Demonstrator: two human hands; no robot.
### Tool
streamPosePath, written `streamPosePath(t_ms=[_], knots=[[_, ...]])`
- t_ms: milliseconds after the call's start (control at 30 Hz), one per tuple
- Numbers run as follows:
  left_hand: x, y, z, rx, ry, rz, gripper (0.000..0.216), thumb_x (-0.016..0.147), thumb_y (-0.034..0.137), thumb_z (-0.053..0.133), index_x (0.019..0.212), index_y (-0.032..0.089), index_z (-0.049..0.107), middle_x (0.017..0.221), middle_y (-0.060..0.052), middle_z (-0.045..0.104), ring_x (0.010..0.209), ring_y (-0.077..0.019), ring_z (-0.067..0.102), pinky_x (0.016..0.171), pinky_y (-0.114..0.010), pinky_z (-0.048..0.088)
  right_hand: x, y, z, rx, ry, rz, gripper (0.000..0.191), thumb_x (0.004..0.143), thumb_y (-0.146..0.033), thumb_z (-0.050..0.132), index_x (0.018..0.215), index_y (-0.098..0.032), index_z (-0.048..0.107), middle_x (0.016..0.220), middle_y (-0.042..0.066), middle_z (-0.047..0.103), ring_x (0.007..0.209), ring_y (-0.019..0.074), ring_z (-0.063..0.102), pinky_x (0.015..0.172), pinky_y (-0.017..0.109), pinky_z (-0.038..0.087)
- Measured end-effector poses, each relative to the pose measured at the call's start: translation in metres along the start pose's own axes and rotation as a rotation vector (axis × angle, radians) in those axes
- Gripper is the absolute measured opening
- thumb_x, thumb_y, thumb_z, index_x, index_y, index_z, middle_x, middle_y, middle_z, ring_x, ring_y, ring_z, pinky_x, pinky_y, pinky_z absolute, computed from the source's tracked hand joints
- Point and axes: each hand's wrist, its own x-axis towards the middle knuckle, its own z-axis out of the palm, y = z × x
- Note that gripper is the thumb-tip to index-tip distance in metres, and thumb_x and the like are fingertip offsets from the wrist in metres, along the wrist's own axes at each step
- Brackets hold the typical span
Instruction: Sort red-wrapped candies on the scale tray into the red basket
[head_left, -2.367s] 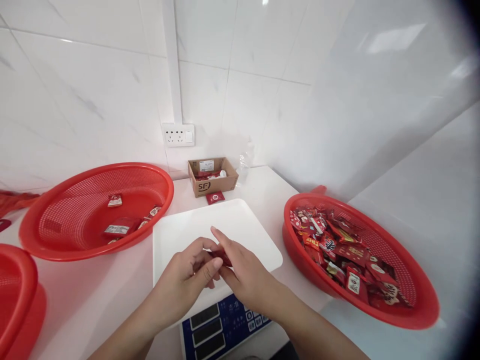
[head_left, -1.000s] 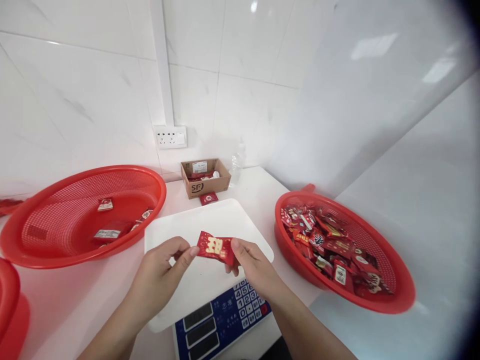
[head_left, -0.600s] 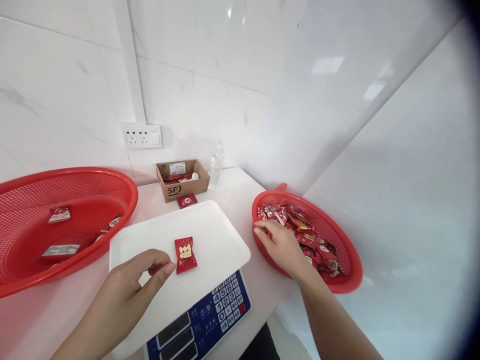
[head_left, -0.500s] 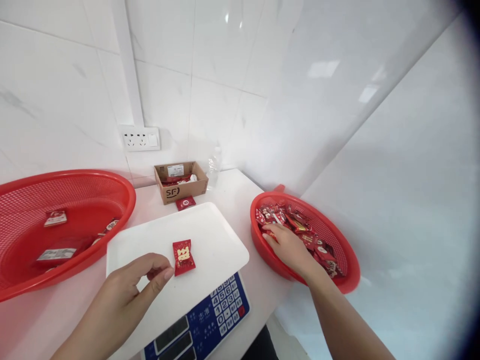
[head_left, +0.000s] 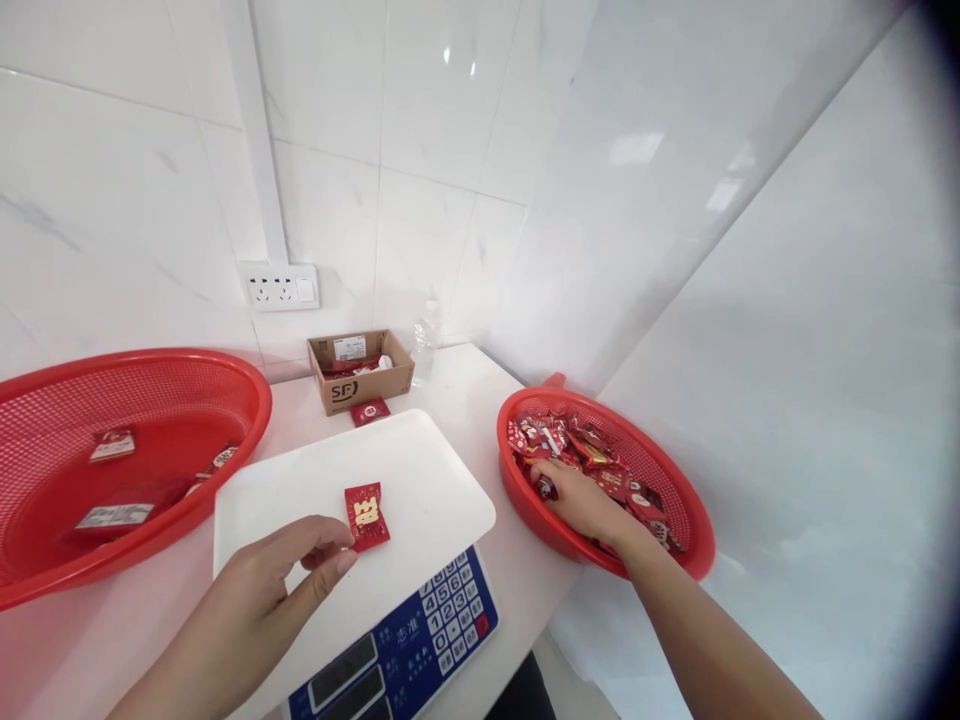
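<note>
My left hand (head_left: 281, 595) hovers over the white tray (head_left: 431, 470) of a scale, fingers curled and the thumb slightly apart from the index finger. Its fingertips are right beside a red packet (head_left: 367, 516) with gold lettering, lying flat on the tray; whether they touch it I cannot tell. Inside the red basket (head_left: 686, 500) on the right, my right hand (head_left: 576, 500) is closed around a small dark red wrapped sweet (head_left: 547, 487). Around that hand lie several red wrapped sweets (head_left: 615, 482).
A larger red basket (head_left: 180, 370) with a few packets stands at the left. Behind the tray are a cardboard box (head_left: 371, 388), a loose red packet (head_left: 370, 411) and a clear bottle (head_left: 427, 340). The scale's blue keypad panel (head_left: 420, 640) faces me. Tiled walls border the table.
My right hand has closed on a dark red sweet in the basket. My left thumb and index finger have parted slightly and shifted a little nearer the packet on the tray.
</note>
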Motion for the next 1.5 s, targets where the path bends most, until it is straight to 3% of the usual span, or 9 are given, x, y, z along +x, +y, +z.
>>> streamPosePath(t_ms=[233,467,633,767,967,1167,1300,1400,1500], knots=[[-0.003,0.002,0.002,-0.045,0.047,0.008,0.027,0.087,0.049,0.053,0.088,0.026,0.067,0.083,-0.002,0.071,0.077,-0.0221,0.065,0.059,-0.023,0.051,-0.002,0.004,-0.01,0.189,0.351,0.21,0.024,0.094,-0.029,0.057,0.115,-0.017,0.06,0.112,0.007,0.064,0.092,0.0192,0.065,0.08,0.039,0.055],[-0.003,0.004,0.003,-0.032,-0.013,0.014,0.026,0.09,0.047,0.05,0.087,0.027,0.066,0.083,0.0,0.07,0.078,-0.021,0.064,0.065,-0.025,0.051,-0.005,-0.018,-0.018,0.476,0.481,0.233,0.028,0.088,-0.029,0.058,0.115,-0.02,0.053,0.102,0.004,0.065,0.059,0.0125,0.061,0.058,0.031,0.056],[-0.004,0.011,0.002,-0.022,-0.058,0.044,0.024,0.093,0.042,0.047,0.088,0.025,0.063,0.083,0.0,0.069,0.078,-0.0195,0.064,0.069,-0.026,0.049,-0.011,-0.073,-0.004,0.644,0.299,0.025,0.037,0.083,-0.038,0.059,0.115,-0.022,0.052,0.101,0.004,0.065,0.052,0.0113,0.057,0.055,0.032,0.055],[-0.005,0.017,0.002,-0.054,-0.081,0.036,0.021,0.094,0.038,0.045,0.096,0.024,0.06,0.092,-0.001,0.068,0.084,-0.0191,0.062,0.075,-0.028,0.047,-0.014,-0.119,0.014,0.716,0.096,-0.145,0.035,0.083,-0.037,0.058,0.115,-0.022,0.053,0.102,0.006,0.066,0.071,0.0174,0.063,0.05,0.027,0.052],[0.0,0.018,0.008,-0.231,-0.117,0.016,0.027,0.095,0.043,0.045,0.096,0.02,0.06,0.09,-0.002,0.068,0.083,-0.019,0.06,0.073,-0.028,0.044,-0.023,-0.172,0.033,0.679,-0.042,-0.368,0.035,0.081,-0.029,0.066,0.115,-0.025,0.057,0.108,0.003,0.067,0.093,0.0199,0.062,0.075,0.032,0.051],[0.001,0.015,0.007,-0.482,-0.062,0.024,0.023,0.093,0.035,0.052,0.077,0.019,0.058,0.075,0.001,0.062,0.073,-0.0149,0.054,0.067,-0.023,0.041,-0.028,-0.182,0.045,0.709,-0.119,-0.425,0.047,0.079,-0.025,0.068,0.124,-0.028,0.053,0.121,0.004,0.062,0.097,0.0199,0.06,0.074,0.031,0.049],[0.0,0.011,0.004,-0.605,-0.139,0.042,0.02,0.091,0.034,0.056,0.079,0.018,0.062,0.076,0.001,0.062,0.074,-0.0148,0.054,0.069,-0.024,0.042,-0.03,-0.175,0.045,0.958,-0.176,-0.367,0.065,0.081,-0.043,0.068,0.136,-0.03,0.037,0.109,0.003,0.061,0.084,0.0158,0.06,0.069,0.028,0.049],[-0.001,0.012,0.002,-0.61,-0.161,0.055,0.02,0.09,0.033,0.057,0.08,0.017,0.064,0.078,-0.001,0.063,0.076,-0.0155,0.055,0.071,-0.025,0.042,-0.028,-0.172,0.043,0.976,-0.187,-0.357,0.044,0.086,-0.057,0.056,0.11,-0.021,0.053,0.079,-0.001,0.055,0.06,0.0116,0.049,0.053,0.024,0.04],[-0.002,0.016,0.001,-0.536,-0.173,0.059,0.022,0.091,0.034,0.055,0.079,0.017,0.063,0.078,-0.001,0.062,0.075,-0.0154,0.054,0.071,-0.026,0.041,-0.028,-0.174,0.04,0.907,-0.161,-0.36,0.035,0.09,-0.052,0.052,0.077,-0.019,0.053,0.067,-0.003,0.051,0.059,0.0117,0.044,0.056,0.025,0.036]])
